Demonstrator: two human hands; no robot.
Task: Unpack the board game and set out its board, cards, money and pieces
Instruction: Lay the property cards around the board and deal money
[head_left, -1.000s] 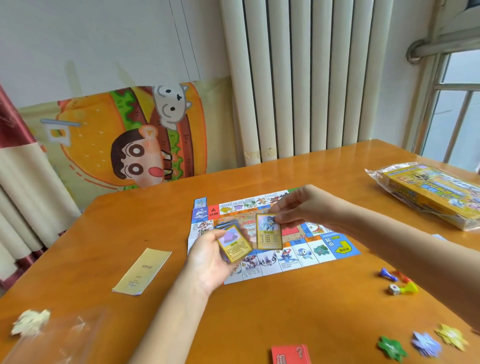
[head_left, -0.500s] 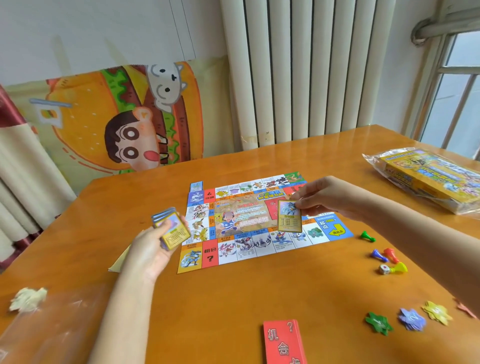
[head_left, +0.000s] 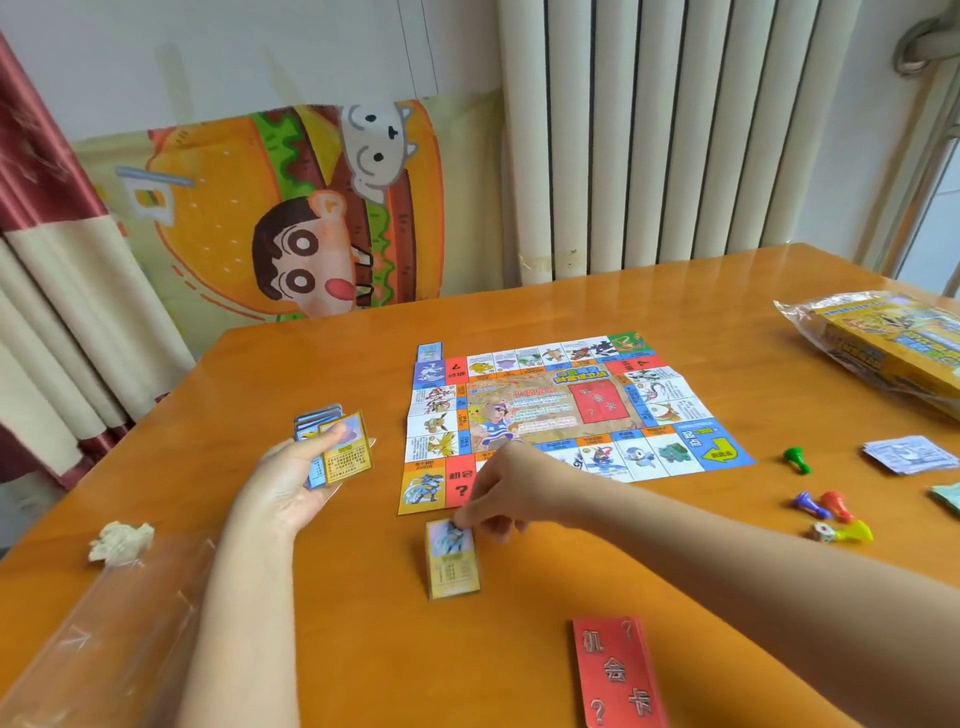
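Wooden table and its surroundings
A white ribbed radiator (head_left: 675, 135) stands behind the orange table (head_left: 363, 649). A cartoon burger mat (head_left: 291, 208) leans behind its far left corner, and a red-and-cream curtain (head_left: 47, 291) hangs beyond its left edge. On its near left lie a crumpled paper wad (head_left: 122, 540) and clear plastic wrap (head_left: 104, 639).

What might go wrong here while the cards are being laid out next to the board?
1. The stack in the left hand is fanned, its top card askew under the thumb; cards might slide off.
2. The right hand pinches a card right beside the board corner and may nudge the board.
3. The right forearm lies near the pawns and die; drawing back might scatter them.
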